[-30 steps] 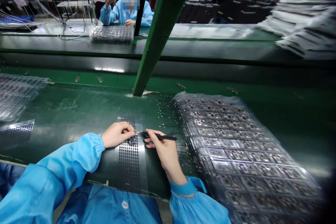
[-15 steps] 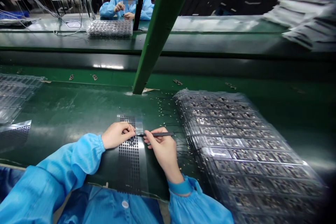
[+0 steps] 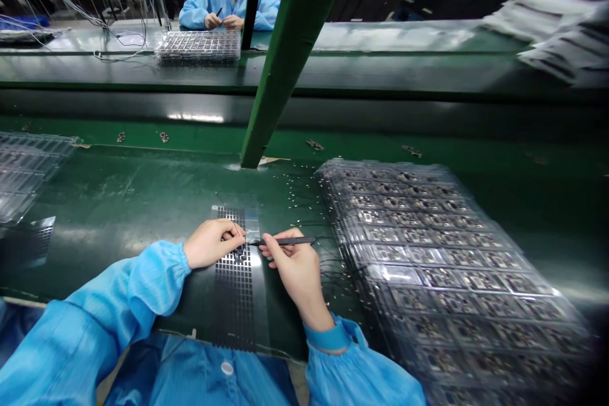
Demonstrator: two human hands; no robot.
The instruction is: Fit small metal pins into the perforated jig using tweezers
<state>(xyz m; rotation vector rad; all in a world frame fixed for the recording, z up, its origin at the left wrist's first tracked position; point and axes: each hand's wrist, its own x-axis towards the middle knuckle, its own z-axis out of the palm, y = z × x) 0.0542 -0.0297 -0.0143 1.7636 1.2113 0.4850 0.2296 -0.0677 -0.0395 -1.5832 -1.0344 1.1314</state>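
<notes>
Thumb and fingers of my left hand (image 3: 214,244) are pinched on a small circuit board (image 3: 240,256), largely covered by the fingers. It lies over a sheet of black square pads (image 3: 233,304) on the green bench. From the right, my right hand (image 3: 297,266) grips dark tweezers (image 3: 292,241) like a pen. Their tips point left, close to my left fingertips; whether they hold anything is too small to tell.
At right stand stacked clear trays (image 3: 442,254) of circuit boards, with thin wires along their left side. More clear trays (image 3: 28,165) lie at left. A green post (image 3: 285,76) rises ahead. Small parts (image 3: 314,144) sit on the green belt; a co-worker (image 3: 228,3) sits opposite.
The small parts on the belt have shifted left. Across the bench, the co-worker's raised hand has come down. My hands and the tweezers stay almost in place.
</notes>
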